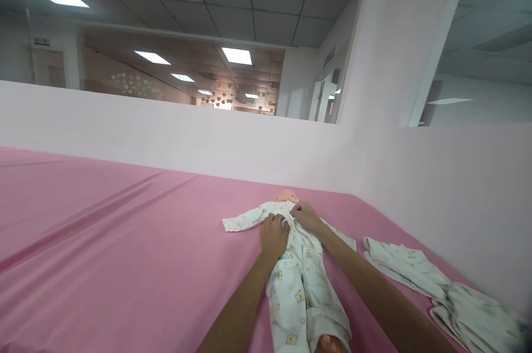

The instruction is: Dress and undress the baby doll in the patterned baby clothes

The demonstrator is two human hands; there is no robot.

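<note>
A baby doll lies on its back on the pink sheet, its head toward the wall and one bare foot showing at the bottom of the view. It wears white baby clothes printed with small bears, the sleeves spread to both sides. At the chest, my left hand has its fingers curled closed on the front of the top. Higher up near the neckline, my right hand pinches the cloth of the top. My fingers hide the exact spot they grip.
Folded white cloths lie to the right of the doll, with another folded printed cloth nearer me. A low white wall with windows above borders the sheet at the back and right.
</note>
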